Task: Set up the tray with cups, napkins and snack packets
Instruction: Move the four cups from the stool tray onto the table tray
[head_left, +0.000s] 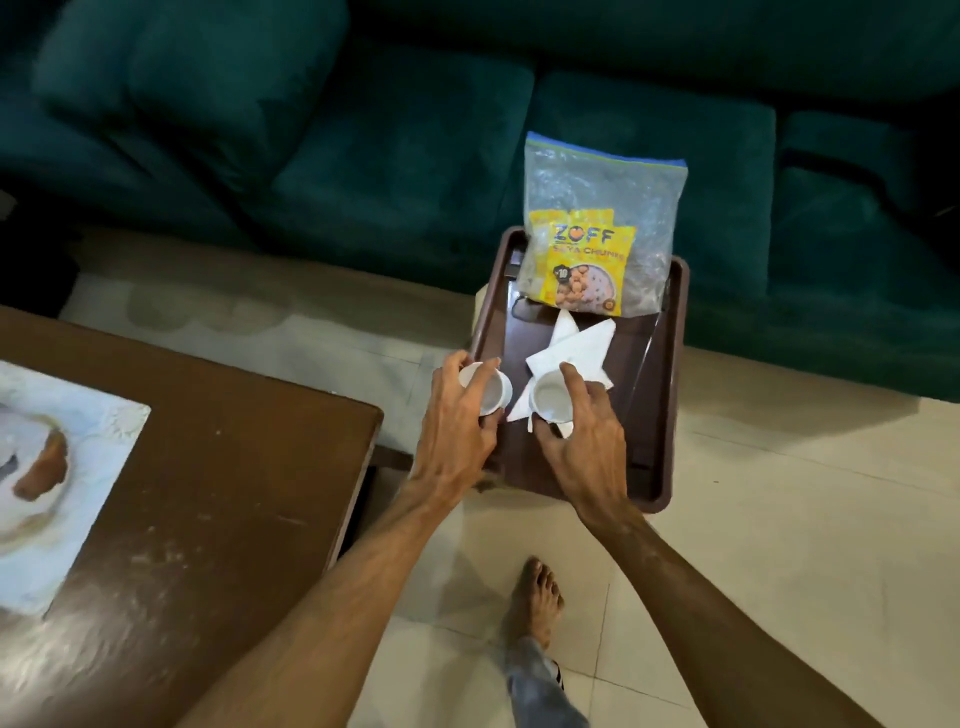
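Brown tray (665, 395); white cups (551, 400) & napkins (582, 345); yellow pkt (582, 270) (blue lettering); teal sofa (405, 156).

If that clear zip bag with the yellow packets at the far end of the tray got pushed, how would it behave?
The zip bag would probably flop over: it stands tall, apparently propped against the sofa. Its thin, crinkled plastic looks limp and likely light, mostly empty above the packets.

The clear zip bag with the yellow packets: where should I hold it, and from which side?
Pinch the zip bag at its blue zip strip, coming from above. It stands upright at the tray's far end, so the flat top edge is free, and the yellow packets sit low.
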